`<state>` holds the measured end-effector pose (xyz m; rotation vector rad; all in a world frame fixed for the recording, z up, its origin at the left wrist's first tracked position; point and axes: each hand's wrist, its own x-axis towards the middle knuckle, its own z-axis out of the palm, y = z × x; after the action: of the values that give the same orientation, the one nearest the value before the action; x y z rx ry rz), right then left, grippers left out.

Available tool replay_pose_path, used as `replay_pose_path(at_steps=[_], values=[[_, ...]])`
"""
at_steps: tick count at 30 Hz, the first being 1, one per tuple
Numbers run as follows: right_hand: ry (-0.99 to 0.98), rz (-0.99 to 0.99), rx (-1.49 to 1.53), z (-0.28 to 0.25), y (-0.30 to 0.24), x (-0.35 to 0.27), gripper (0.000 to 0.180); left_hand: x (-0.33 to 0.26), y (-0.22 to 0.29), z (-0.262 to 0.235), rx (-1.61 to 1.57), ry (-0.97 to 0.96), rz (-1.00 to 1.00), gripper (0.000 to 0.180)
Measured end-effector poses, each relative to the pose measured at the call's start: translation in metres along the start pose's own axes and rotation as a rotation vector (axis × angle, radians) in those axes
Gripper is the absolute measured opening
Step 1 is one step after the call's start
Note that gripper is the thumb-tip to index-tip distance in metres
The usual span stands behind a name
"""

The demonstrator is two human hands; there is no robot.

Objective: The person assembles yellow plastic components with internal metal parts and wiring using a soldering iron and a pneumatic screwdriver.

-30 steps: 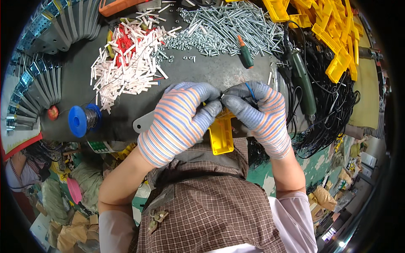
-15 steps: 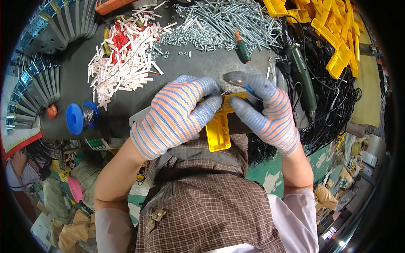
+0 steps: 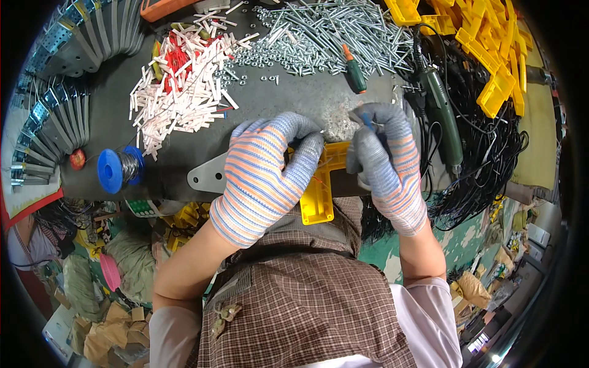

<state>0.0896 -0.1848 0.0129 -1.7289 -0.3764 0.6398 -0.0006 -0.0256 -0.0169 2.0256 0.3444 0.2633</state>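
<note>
Both my hands wear striped knit gloves with grey fingertips. My left hand [image 3: 261, 178] is closed, thumb and fingertips together beside a yellow plastic housing [image 3: 317, 205]; whatever they pinch is too small to make out. The housing lies at the bench's near edge, its long trough pointing toward me, with a thin red wire inside. My right hand [image 3: 392, 168] is curled closed just right of the housing. A thin blue strip [image 3: 367, 120] shows at its fingertips, and I cannot tell whether it is held. A grey metal plate with holes [image 3: 207, 176] sticks out left of my left hand.
White-sleeved pieces [image 3: 178, 92], loose nuts and long screws [image 3: 343, 34] are heaped at the back. A green-handled screwdriver [image 3: 354, 73] lies before them. To the right are a green corded tool [image 3: 440, 116], black cables [image 3: 491, 147] and yellow housings [image 3: 491, 55]; left, a blue wire spool [image 3: 110, 172].
My right hand has curled its fingers in, having been spread apart. My left hand has shifted slightly right, baring more of the metal plate.
</note>
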Motion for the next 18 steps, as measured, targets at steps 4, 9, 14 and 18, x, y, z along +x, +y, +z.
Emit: replay_pose_path(at_steps=[4,9,14,18], values=[[0.040,-0.037,-0.090,-0.003,-0.002,-0.003,0.015,0.000,0.001,0.003,0.060,0.031,0.017,0.012],[0.036,0.084,0.124,-0.005,-0.004,0.002,0.016,0.000,-0.001,0.004,-0.016,0.029,-0.014,0.013],[-0.013,0.204,0.022,-0.003,-0.004,0.011,0.016,0.000,-0.003,0.005,-0.066,0.031,-0.003,0.013],[-0.063,0.129,0.075,0.005,0.000,0.008,0.013,-0.001,-0.003,0.006,-0.067,0.093,-0.007,0.016]])
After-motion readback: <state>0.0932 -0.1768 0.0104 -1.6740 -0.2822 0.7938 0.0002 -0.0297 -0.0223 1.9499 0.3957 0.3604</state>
